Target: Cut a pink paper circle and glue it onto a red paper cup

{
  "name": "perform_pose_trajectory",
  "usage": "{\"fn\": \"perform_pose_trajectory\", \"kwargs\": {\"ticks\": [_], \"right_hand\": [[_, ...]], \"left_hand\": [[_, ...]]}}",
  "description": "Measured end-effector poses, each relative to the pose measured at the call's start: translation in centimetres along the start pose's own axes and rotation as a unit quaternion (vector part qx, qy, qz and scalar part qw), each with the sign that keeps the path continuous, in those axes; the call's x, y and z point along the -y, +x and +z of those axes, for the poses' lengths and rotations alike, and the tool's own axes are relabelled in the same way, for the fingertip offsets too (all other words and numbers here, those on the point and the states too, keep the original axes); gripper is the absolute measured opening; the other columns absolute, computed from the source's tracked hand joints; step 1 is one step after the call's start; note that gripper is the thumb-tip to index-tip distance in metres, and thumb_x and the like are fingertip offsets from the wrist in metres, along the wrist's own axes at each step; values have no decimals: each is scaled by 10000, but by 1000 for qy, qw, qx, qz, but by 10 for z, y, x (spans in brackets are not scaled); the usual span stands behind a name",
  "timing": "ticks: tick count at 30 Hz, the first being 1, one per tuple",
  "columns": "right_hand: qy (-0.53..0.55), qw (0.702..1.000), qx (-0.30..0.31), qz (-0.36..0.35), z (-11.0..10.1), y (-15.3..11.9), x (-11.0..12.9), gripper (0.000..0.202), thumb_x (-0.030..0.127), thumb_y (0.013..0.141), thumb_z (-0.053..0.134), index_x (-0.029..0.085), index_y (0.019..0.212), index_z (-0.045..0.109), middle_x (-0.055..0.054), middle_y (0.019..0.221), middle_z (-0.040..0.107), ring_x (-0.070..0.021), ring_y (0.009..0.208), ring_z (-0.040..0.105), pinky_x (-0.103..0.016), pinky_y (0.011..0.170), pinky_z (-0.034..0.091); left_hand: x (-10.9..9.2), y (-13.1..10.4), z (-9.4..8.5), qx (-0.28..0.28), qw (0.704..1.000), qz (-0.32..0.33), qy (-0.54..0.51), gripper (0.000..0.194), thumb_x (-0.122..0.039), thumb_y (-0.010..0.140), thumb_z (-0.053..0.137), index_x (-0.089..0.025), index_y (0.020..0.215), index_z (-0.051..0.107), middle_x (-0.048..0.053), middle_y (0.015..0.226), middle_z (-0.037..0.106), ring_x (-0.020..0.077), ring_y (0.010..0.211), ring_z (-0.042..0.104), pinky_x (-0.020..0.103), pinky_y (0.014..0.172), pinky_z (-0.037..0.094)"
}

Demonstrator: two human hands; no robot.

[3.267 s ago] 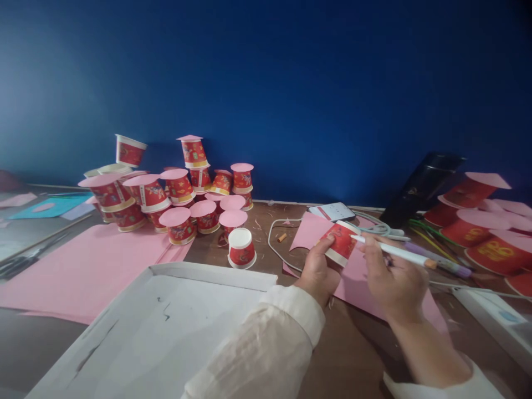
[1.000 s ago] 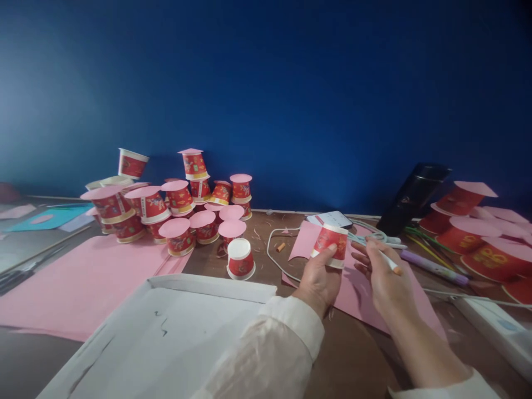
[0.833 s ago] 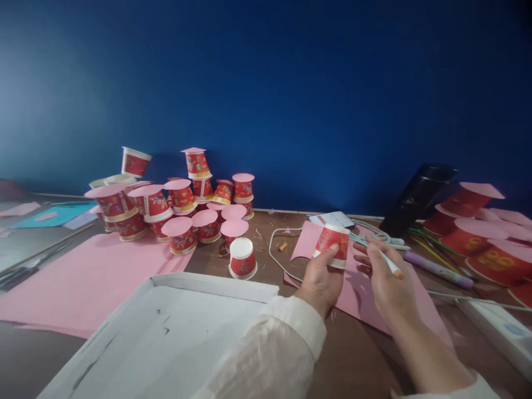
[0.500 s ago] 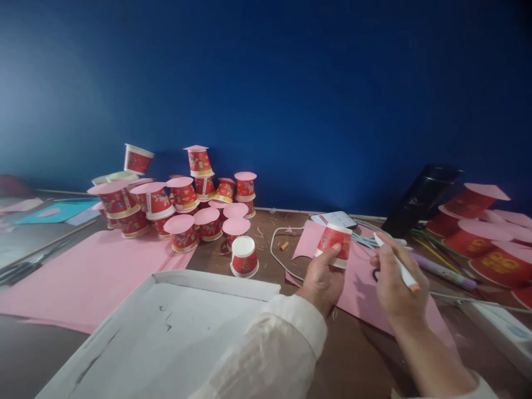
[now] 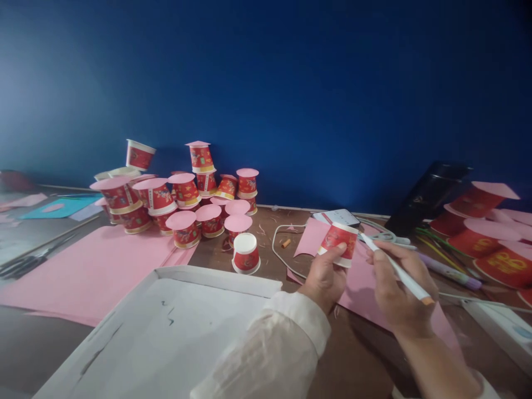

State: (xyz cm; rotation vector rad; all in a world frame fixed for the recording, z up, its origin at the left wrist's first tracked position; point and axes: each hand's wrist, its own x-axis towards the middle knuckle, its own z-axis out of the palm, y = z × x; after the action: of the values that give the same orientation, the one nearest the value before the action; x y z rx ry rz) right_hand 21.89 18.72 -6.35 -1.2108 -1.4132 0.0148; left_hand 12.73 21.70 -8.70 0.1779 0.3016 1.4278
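Observation:
My left hand [image 5: 328, 277] grips a red paper cup [image 5: 338, 244] with a white rim, its thumb across the near side. Between the fingers of my right hand [image 5: 401, 288] is a white marker [image 5: 405, 277] with an orange end; its tip points toward the cup's right side, close to it. Whether the tip touches the cup I cannot tell. Behind and below both hands lies a pink paper sheet [image 5: 366, 293]. An upside-down red cup with a white base [image 5: 246, 254] stands left of my left hand. A small orange cap [image 5: 286, 243] lies on the table nearby.
Several red cups topped with pink discs [image 5: 183, 228] are stacked at the left, against the blue wall [image 5: 266, 100]. A white box lid [image 5: 187, 332] lies in front. At the right are a dark bottle [image 5: 428, 194], a phone [image 5: 336, 216], a white cable [image 5: 274, 244] and a power strip [image 5: 499, 327].
The cup in my left hand has moved slightly right. My right hand has shifted right, with the marker turned a little flatter. The camera view has shifted slightly.

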Motion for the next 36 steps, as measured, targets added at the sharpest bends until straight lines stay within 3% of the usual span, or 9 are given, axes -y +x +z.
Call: {"fn": "perform_pose_trajectory", "kwargs": {"ticks": [20,36], "right_hand": [[-28,999,-20,-40,-1,-2,5,225,346,895,586,193,1013,703,-80,943,728,-203,803,668,-336,734,522],[-38,997,-36,-63,0,0,0,225,327,881,602,167,999,709,-80,908,730,-198,765,671,-325,706,528]], "left_hand": [[-2,-3,2,15,1000,-23,-7,264,-134,607,779,-147,858,695,90,987,735,262,1164,619,320,1050,422],[-4,-6,5,1,999,-44,-21,293,-123,638,767,-113,927,722,72,885,738,218,936,692,296,926,492]]}}
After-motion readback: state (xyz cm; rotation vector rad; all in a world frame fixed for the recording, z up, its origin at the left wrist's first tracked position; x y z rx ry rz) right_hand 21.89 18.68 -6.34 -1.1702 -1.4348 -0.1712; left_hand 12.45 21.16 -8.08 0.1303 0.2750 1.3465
